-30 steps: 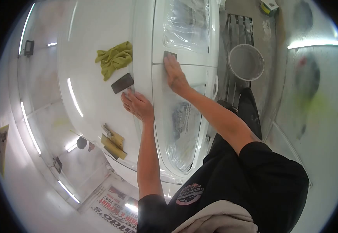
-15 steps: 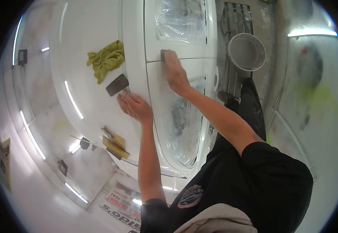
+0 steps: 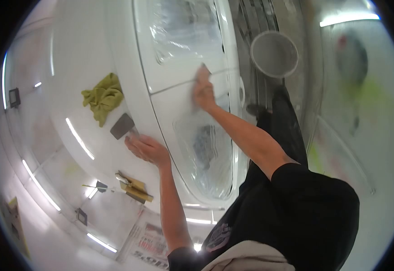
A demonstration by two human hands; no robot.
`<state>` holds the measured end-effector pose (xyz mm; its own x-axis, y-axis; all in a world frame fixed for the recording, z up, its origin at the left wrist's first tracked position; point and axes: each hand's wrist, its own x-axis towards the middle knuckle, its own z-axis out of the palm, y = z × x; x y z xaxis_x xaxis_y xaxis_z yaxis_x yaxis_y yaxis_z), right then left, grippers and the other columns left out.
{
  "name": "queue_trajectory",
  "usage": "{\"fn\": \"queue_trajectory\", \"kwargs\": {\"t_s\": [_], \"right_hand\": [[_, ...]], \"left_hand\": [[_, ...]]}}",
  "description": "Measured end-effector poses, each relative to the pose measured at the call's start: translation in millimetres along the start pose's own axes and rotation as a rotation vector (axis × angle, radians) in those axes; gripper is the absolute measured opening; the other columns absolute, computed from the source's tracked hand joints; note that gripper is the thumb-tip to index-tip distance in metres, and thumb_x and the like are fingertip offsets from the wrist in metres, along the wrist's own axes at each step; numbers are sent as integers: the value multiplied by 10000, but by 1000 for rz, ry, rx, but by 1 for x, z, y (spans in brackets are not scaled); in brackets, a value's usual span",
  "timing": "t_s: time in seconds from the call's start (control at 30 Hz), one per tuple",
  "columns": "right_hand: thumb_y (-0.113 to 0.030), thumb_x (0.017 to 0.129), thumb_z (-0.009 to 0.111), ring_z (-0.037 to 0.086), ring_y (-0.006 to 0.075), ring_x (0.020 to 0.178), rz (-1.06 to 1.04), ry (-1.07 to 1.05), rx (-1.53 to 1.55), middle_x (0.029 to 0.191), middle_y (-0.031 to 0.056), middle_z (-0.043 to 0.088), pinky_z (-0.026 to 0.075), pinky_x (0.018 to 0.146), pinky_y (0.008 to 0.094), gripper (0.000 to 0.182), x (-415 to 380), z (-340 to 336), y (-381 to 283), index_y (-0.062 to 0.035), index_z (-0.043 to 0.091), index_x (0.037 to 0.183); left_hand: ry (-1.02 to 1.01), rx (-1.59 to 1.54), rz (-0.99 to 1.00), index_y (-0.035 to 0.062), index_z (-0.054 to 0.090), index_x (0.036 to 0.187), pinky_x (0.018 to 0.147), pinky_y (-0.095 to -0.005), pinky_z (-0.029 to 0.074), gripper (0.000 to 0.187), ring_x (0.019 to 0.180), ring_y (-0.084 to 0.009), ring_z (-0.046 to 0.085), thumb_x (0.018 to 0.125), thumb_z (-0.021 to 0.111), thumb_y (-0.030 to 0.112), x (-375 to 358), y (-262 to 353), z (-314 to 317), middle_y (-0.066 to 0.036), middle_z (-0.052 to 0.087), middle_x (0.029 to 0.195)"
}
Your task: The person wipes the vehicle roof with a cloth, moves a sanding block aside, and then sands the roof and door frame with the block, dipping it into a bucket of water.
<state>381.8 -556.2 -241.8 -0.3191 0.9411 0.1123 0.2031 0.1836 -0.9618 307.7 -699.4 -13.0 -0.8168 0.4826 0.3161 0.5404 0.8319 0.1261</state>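
My right hand (image 3: 204, 92) presses a small, thin grey pad (image 3: 208, 70) against the white vehicle body (image 3: 169, 79), at the seam between two windows. Its fingers are blurred and hide most of the pad. On the white roof lies my left hand (image 3: 148, 149), fingers stretched out and holding nothing. Just beyond its fingertips is a dark grey rectangular block (image 3: 122, 126). A crumpled olive-green cloth (image 3: 103, 98) lies past that block. Clear plastic film covers the near window (image 3: 208, 153) and the far window (image 3: 185, 27).
A bucket (image 3: 274, 54) of greyish liquid stands right of the vehicle, by my legs. Gold-coloured folded sheets (image 3: 136, 187) with a small tool lie on the roof nearer me. A door handle (image 3: 242, 90) sticks out from the side. Work lights line the left wall.
My right hand has moved with the pad across the panel, towards the door-handle side. The view has turned and shifted somewhat. My left hand still lies by the dark block.
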Motion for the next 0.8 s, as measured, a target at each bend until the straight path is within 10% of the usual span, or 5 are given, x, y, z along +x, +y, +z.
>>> {"fn": "queue_trajectory", "kwargs": {"t_s": [0.1,0.3,0.37,0.5,0.8], "right_hand": [[-81,1016,460,251,531,1500,185,-195,137,1592,359,308,246,1252,484,555,10,-32,-91,101,342,1527],[-282,1084,432,319,344,1529,450,-27,209,1631,240,350,258,1247,376,562,64,-23,20,37,371,1543],[-219,1074,425,336,486,1465,610,-171,182,1563,342,368,295,1224,473,531,79,-28,3,95,380,1500],[-240,1092,415,159,474,1555,389,-317,279,1668,299,201,174,1276,493,632,33,-43,-118,77,209,1598],[-228,1099,405,143,485,1549,575,-102,200,1627,346,247,206,1269,461,592,83,-28,3,136,271,1546]], "left_hand": [[-43,-21,-1,-12,450,1489,1157,-541,309,456,1430,-456,376,1092,417,210,4,-4,-3,-311,406,1505],[-52,-14,-3,23,458,1494,1118,-528,367,428,1382,-449,433,1092,421,165,3,-1,-9,-295,382,1517],[-50,-14,17,15,455,1491,1113,-524,378,421,1375,-446,438,1094,412,149,1,-4,-6,-290,377,1518],[-55,-30,25,0,441,1492,1113,-515,390,419,1379,-438,428,1102,389,144,3,-4,-5,-285,372,1517],[-122,-31,-40,-86,406,1469,1187,-480,347,447,1412,-423,385,1123,327,186,5,2,-9,-287,331,1533]]}}
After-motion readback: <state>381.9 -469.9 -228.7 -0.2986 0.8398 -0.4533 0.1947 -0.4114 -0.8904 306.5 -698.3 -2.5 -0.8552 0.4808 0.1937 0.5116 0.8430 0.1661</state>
